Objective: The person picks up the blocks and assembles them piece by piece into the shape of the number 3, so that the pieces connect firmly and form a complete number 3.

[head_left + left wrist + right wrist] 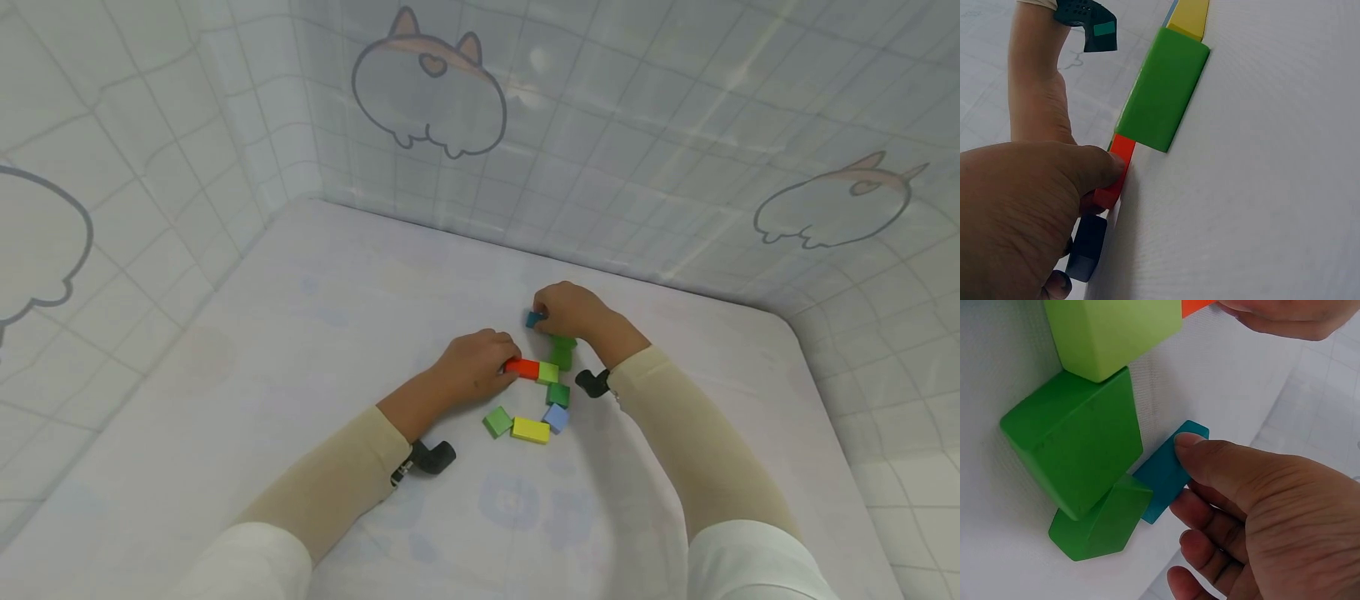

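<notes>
My left hand (477, 365) pinches a red block (525, 367); in the left wrist view its thumb lies on that block's side. A dark blue block (1087, 248) shows beside its fingers there. My right hand (573, 310) holds a small teal block (1163, 478) between thumb and fingers, beside a dark green block (1110, 522). A larger green block (1082, 440) adjoins that one. Against the red block's right end sits a lime block (548, 372).
Nearer my body, a green block (558, 395), a light blue block (556, 418), a yellow block (531, 430) and a light green block (498, 422) form a curved row. A tiled-pattern curtain (600, 150) rises behind the white surface (360, 283).
</notes>
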`<state>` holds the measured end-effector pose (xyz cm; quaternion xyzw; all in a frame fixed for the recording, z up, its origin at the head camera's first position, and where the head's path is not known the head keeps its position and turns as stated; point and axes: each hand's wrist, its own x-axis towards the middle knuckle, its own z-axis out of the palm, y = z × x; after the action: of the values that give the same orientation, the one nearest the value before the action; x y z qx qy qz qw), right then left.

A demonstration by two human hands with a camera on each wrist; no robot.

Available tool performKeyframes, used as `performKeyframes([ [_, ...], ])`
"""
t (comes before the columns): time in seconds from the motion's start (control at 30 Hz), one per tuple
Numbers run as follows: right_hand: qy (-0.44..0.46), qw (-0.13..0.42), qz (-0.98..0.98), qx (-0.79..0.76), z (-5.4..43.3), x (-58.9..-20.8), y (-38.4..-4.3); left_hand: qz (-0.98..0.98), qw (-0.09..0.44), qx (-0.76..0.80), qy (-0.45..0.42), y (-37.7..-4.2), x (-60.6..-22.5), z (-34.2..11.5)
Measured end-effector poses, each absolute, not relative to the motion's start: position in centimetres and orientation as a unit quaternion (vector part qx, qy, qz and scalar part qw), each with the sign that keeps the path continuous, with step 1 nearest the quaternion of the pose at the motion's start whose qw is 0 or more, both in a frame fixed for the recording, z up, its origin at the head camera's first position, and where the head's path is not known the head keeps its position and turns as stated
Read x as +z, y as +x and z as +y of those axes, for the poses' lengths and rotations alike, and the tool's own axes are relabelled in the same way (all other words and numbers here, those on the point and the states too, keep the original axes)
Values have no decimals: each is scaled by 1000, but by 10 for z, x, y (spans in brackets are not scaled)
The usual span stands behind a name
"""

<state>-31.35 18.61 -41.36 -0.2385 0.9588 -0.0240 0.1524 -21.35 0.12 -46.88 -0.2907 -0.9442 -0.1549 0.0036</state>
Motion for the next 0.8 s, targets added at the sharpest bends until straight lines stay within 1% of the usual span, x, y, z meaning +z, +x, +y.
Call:
performKeyframes([
  [0.7,-232,159,959,-26,185,-413,-311,-945,5,-142,-293,-214,-471,0],
  [0.8,-237,148,960,-27,186,-413,-312,-945,5,-141,-295,-214,-471,0],
])
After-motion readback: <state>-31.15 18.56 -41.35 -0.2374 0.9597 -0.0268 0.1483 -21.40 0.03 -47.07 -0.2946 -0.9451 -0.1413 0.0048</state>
